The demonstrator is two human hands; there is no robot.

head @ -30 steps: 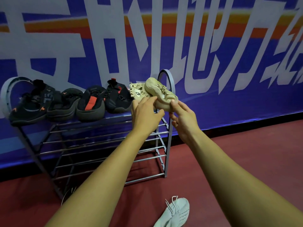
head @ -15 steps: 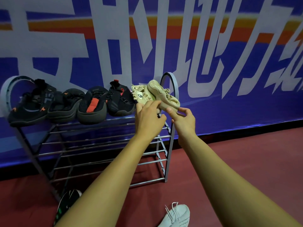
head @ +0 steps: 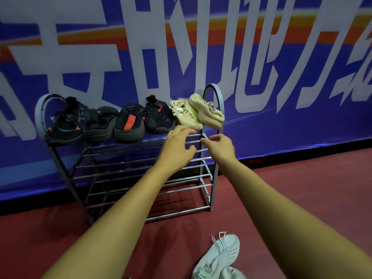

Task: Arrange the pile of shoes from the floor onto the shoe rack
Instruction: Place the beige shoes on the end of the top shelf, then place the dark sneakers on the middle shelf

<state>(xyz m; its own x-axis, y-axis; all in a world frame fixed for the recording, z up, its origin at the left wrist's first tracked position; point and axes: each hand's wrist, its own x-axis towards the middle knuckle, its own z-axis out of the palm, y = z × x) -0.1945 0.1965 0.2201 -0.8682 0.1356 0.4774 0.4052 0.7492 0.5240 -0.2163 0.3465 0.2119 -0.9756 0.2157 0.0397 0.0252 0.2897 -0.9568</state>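
Both hands let go of the beige shoe [head: 208,112], which now sits alone at the right end of the rack's [head: 220,97] top shelf. The left hand [head: 177,147] and right hand [head: 220,148] pull back below it, holding nothing.

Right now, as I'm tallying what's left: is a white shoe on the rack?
No, the white shoes lie on the floor in front of the rack, whose top shelf holds only black shoes and beige shoes.
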